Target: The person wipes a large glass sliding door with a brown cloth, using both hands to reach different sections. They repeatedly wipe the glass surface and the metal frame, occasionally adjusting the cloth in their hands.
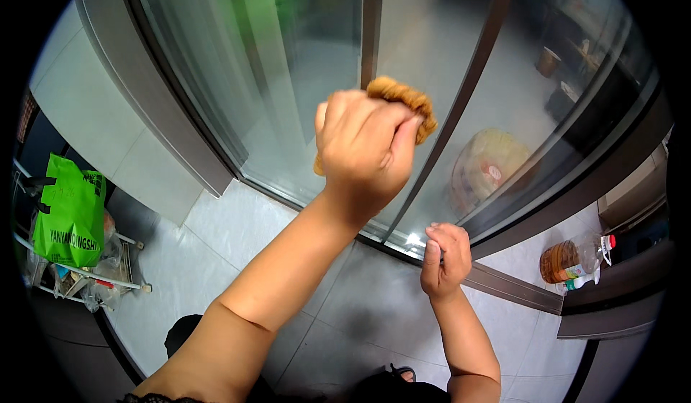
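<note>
My left hand is closed around a bunched brown cloth in front of the glass sliding door. Cloth sticks out past the knuckles on the right, and a small bit shows at the left of the hand. Whether it touches the pane cannot be made out for sure. Lower and to the right, my right hand is held near the door's bottom rail with its fingers curled in beside the thumb. Nothing shows in it.
A green bag hangs on a white wire rack at the left. On the right, a large bottle of amber liquid with a red cap stands beyond the door frame. Behind the glass is a rounded, pale yellowish bundle.
</note>
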Available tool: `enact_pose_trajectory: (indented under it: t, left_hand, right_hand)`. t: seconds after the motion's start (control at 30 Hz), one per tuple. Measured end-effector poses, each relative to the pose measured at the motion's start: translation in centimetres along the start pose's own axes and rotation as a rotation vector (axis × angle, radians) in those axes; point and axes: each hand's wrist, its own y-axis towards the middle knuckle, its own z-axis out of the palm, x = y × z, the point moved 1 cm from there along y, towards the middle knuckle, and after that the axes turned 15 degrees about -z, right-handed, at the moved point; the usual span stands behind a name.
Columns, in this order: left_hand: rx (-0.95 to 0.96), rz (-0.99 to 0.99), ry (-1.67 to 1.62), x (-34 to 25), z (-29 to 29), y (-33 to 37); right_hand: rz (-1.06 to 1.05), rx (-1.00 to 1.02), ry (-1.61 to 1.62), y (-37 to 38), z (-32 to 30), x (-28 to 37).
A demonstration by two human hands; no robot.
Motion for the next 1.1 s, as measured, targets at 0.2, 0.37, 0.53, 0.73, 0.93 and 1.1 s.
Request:
enact_pose_trajectory:
  t: [0.2,0.37,0.53,0.73,0.93,1.1]
  left_hand:
    - [0.069,-0.022,-0.043,-0.2,-0.8,-0.7]
    - [0.063,0.034,0.064,0.7,-0.8,-1.3]
    - [0.020,0.007,0.017,0.3,-0.5,-0.2]
    - [0.107,0.015,0.074,1.1,-1.0,-2.3]
    - [0.060,0.129,0.085,0.0,-1.2,1.6]
    - [0.170,0.115,0.112,0.8,-1.6,-0.5]
  right_hand:
    - [0.001,-0.037,-0.011,0.6,-0.2,-0.3]
    - [-0.010,-0.023,0.004,0.4,-0.4,-0.1]
    - [0.007,-0.031,0.013,0.1,0.0,-0.1]
    - [-0.018,-0.029,0.015,0.4,-0.1,-0.2]
    - [0.004,-0.045,0.031,0.4,0.0,0.1]
    - [-0.017,-0.067,0.011,1.1,-0.5,0.1]
